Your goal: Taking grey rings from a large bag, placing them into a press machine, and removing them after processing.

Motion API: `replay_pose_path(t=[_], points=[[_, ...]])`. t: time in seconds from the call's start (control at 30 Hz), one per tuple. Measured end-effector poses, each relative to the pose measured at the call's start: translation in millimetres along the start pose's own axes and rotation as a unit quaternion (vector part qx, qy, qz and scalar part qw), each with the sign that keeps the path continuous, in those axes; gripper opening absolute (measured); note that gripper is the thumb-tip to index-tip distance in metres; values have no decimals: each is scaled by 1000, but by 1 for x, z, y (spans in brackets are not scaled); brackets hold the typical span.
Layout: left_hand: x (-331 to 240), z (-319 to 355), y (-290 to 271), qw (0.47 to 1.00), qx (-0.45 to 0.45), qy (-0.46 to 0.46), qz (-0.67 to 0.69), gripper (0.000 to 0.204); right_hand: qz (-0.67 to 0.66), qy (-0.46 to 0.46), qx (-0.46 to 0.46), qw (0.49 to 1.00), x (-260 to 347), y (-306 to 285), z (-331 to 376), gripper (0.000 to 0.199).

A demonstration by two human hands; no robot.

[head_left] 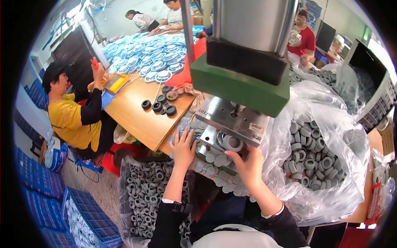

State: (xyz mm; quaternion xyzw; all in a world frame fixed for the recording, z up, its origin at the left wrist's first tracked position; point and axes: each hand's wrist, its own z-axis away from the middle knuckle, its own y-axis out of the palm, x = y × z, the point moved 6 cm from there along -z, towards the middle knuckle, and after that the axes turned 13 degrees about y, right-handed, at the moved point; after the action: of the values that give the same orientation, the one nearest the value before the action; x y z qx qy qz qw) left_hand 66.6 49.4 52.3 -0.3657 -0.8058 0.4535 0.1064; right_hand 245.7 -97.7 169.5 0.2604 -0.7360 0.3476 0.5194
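Note:
My right hand is at the front of a bench press, its thumb against a grey ring-shaped wheel and its other fingers curled behind it, partly hidden. The wheel sits under the press's steel plate, over the lower metal block. My left hand lies left of that block with fingers stretched and apart, over a heap of flat grey discs. A darker grey piece shows beside its fingertips; whether it is gripped is unclear. More grey discs spread along the table edge in front of the press.
A green press head hangs above my hands. Grey wheels fill a plastic bag at right and a lined bin at lower left. Black wheels lie on the wooden table. A person in yellow sits at left; others work behind.

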Motion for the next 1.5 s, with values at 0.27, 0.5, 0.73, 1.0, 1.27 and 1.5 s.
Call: replay_pose_path(t=[0.27,0.5,0.73,1.0,1.27,1.5], points=[[6,-12,8,997,73,-21,-17,38,129,55,82,987,18,10,-18,43],[35,6,-1,986,-57,-50,150,36,271,-7,-215,938,-34,-136,22,38],[-91,-31,-80,893,-284,91,337,45,426,135,-65,892,-127,-191,16,35],[-126,-74,-80,937,-203,1,286,25,131,119,-170,970,-99,-196,23,27],[-44,60,-83,916,-292,-155,225,34,171,104,-247,948,-104,-206,31,37],[125,330,-61,862,-37,-503,-45,81,143,149,-213,955,-116,-198,20,36]])
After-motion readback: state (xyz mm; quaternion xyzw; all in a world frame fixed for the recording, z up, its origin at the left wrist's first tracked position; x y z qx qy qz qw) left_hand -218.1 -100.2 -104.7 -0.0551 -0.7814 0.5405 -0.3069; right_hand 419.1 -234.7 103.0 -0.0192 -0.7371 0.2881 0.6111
